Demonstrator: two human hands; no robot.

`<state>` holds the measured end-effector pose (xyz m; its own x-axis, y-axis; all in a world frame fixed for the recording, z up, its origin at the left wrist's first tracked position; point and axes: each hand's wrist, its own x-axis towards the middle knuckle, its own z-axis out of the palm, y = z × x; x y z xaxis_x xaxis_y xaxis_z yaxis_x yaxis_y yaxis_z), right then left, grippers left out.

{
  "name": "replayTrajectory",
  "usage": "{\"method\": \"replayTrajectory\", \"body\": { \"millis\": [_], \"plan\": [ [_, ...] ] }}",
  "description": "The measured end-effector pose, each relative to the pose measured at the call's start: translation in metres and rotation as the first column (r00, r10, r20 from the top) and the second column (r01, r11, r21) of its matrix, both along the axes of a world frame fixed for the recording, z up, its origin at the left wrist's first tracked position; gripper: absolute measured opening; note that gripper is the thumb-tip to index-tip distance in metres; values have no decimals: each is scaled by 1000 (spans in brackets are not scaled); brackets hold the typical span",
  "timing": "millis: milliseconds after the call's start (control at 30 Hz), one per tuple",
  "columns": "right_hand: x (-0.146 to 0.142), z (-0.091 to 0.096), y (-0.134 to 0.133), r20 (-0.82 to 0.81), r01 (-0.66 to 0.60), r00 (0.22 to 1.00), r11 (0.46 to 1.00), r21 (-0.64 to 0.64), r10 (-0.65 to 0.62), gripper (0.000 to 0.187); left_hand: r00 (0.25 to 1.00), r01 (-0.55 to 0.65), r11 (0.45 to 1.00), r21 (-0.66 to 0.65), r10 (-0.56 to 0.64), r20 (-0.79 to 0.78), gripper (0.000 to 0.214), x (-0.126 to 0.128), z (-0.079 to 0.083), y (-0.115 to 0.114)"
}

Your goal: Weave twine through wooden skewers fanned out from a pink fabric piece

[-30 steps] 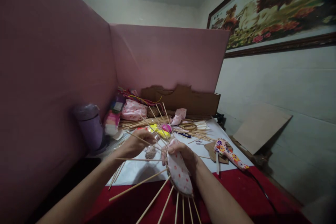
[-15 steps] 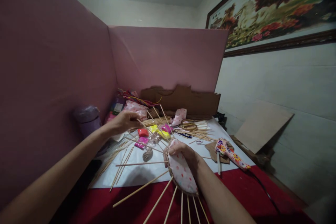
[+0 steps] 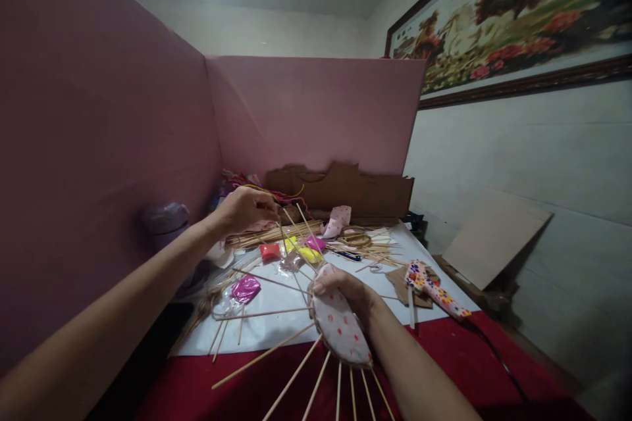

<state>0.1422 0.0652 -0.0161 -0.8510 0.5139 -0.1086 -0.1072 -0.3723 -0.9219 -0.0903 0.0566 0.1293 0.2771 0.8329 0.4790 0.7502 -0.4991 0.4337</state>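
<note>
My right hand [image 3: 348,289] grips a flat round piece covered in white fabric with coloured dots [image 3: 340,329], tilted nearly edge-on to me. Thin wooden sticks [image 3: 291,378] fan out from its rim toward the left and the front. My left hand [image 3: 251,207] is raised by the tips of the upper sticks, its fingers pinched together. What lies between those fingers, perhaps a thin strand, is too small to make out. A magenta packet [image 3: 245,289] rests on the white sheet [image 3: 276,332] below my left forearm.
Red and yellow packets [image 3: 270,252] and bundles of sticks [image 3: 266,237] lie behind. To the right, a flower-patterned glue gun [image 3: 434,289] with a cord sits on cardboard. Torn cardboard [image 3: 340,191] stands at the back, and a purple container [image 3: 168,223] at the left.
My left hand has moved slightly right and up. The magenta packet has shifted left, and the small twine ball no longer shows at its former spot. My right hand keeps its hold.
</note>
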Motion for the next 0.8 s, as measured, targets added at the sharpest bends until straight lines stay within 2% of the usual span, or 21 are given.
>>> {"method": "replayTrajectory", "body": {
  "millis": [133,233,300,367,500,633,800],
  "plan": [
    [2,1,-1,-8,-15,1000,1000,13,15,11,991,1,998,-56,6,132,21,-2,-7,12],
    [3,2,-2,-7,-11,1000,999,31,11,11,960,66,980,-188,-11,281,24,-3,-6,14],
    [3,3,-3,6,-18,1000,999,41,18,10,936,108,941,-320,13,351,27,-3,-3,14],
    [2,3,-3,20,-18,1000,999,49,17,9,912,166,880,-445,35,409,30,-3,0,13],
    [0,4,-4,8,-8,1000,998,60,7,9,862,294,786,-544,28,506,33,-4,-1,16],
    [2,6,-4,-29,-53,998,996,75,55,11,872,328,811,-485,-63,485,29,-12,-16,23],
    [3,6,-3,-64,-45,997,991,124,53,13,915,294,846,-446,-113,388,27,-12,-55,28]
  ]
}}
